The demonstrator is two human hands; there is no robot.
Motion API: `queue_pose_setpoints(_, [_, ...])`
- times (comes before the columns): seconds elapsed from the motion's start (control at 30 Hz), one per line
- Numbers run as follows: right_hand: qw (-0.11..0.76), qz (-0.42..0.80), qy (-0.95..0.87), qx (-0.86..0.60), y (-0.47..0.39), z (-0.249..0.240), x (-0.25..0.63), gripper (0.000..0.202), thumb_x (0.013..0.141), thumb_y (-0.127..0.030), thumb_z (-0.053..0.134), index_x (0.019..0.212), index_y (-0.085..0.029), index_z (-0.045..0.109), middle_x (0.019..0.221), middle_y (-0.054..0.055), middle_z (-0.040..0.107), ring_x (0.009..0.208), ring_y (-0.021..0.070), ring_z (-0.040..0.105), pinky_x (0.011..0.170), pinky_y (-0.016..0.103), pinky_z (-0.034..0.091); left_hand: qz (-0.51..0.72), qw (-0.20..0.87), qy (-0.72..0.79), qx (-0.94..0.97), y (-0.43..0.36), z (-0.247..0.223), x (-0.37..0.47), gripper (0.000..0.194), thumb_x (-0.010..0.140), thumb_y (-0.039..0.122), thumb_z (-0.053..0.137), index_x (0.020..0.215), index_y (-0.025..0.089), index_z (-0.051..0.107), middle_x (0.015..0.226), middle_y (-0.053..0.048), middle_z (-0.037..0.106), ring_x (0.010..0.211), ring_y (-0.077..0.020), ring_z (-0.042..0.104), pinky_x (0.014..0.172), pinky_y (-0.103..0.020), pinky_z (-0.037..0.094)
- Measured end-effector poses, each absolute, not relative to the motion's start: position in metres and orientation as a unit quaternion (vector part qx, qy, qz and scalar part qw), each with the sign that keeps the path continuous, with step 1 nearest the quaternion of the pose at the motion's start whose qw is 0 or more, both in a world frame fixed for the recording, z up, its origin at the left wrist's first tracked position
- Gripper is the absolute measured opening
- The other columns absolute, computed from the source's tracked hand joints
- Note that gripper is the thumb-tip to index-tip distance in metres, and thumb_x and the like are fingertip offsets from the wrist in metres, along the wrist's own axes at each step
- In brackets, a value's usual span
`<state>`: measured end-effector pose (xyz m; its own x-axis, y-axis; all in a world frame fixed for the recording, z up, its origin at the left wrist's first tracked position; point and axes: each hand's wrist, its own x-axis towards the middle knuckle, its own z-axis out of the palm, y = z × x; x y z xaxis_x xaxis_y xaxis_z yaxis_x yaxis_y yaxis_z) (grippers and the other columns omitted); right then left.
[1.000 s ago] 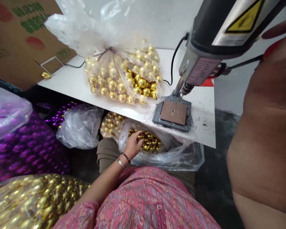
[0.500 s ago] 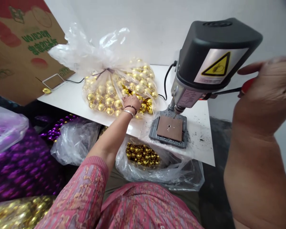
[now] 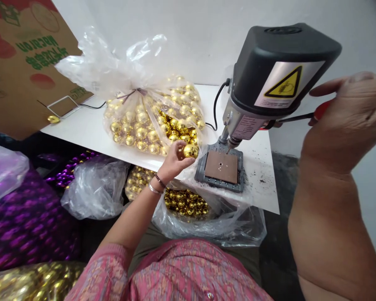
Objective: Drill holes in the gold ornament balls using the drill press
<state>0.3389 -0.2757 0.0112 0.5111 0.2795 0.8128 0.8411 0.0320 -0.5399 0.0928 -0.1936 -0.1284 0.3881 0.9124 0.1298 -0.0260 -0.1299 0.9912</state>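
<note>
A: Where is the left hand (image 3: 178,159) now?
B: Out of the opening of the clear plastic bag (image 3: 131,108), where it is in the previous frame. It is now in front of the bag, near the dark grey metal base (image 3: 200,169).

A: Is it gripping anything?
B: Yes, the thumb and fingers close on a shiny gold ball (image 3: 191,151), which sits between the bag and the brown square plate (image 3: 221,166) on the base. Small dark marks show on the ball's surface.

A: And the right hand (image 3: 363,100)?
B: It stays at the end of the black lever (image 3: 297,117), wrapped around the red round knob (image 3: 323,109), with one finger stretched out above. The back of the hand hides much of the hold, so its firmness is hard to judge.

A: Has the black and grey drill press (image 3: 288,46) changed?
B: It looks much the same, its silver chuck (image 3: 235,142) above the far part of the plate.

A: What lies around them?
B: The bag, full of gold balls, and the base both rest on the white tabletop (image 3: 260,186). Dark specks lie beside the base. Below the front edge, more gold balls (image 3: 186,202) fill an open clear bag (image 3: 238,234).
</note>
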Motion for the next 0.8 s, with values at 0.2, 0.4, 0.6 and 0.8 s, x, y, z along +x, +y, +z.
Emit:
queue_pose_setpoints(0.2, [0.609, -0.245, -0.431, -0.619, -0.271, 0.005, 0.347, 0.046, 0.090, -0.022, 0.027, 0.069, -0.014, 0.067, 0.049, -0.001, 0.031, 0.048, 0.0049, 0.034, 0.063, 0.028, 0.037, 0.345, 0.791, 0.313, 0.397, -0.227, -0.150, 0.097, 0.055, 0.081, 0.054, 0.059, 0.128, 0.030, 0.045, 0.096, -0.003, 0.065, 0.078, -0.0157, 0.068, 0.068, -0.030, 0.053])
queue_pose_setpoints(0.4, [0.617, -0.248, -0.432, -0.609, -0.270, 0.008, 0.344, 0.045, 0.089, -0.023, 0.026, 0.064, -0.015, 0.062, 0.049, -0.001, 0.030, 0.051, 0.0058, 0.036, 0.067, 0.030, 0.037, 0.339, 0.786, 0.317, 0.408, -0.226, -0.158, 0.104, 0.076, 0.066, 0.033, 0.080, 0.133, 0.030, 0.045, 0.094, 0.001, 0.066, 0.075, -0.0117, 0.066, 0.062, -0.023, 0.048])
queue_pose_setpoints(0.6, [0.610, -0.206, -0.427, -0.635, -0.271, 0.020, 0.338, 0.039, 0.090, -0.014, 0.026, 0.060, -0.016, 0.050, 0.054, 0.001, 0.036, 0.063, 0.0078, 0.047, 0.071, 0.027, 0.037, 0.290, 0.710, 0.354, 0.535, -0.215, -0.152, 0.132, 0.059, 0.073, 0.033, 0.078, 0.125, 0.018, 0.054, 0.088, -0.001, 0.065, 0.063, -0.0087, 0.062, 0.052, -0.019, 0.044])
queue_pose_setpoints(0.8, [0.612, -0.155, -0.440, -0.639, -0.266, 0.029, 0.345, 0.039, 0.092, -0.011, 0.028, 0.058, -0.015, 0.048, 0.058, 0.000, 0.039, 0.068, 0.0076, 0.049, 0.075, 0.025, 0.036, 0.225, 0.618, 0.390, 0.644, -0.204, -0.141, 0.164, 0.041, 0.079, 0.024, 0.072, 0.117, 0.013, 0.061, 0.077, 0.001, 0.062, 0.056, -0.0064, 0.056, 0.048, -0.017, 0.043])
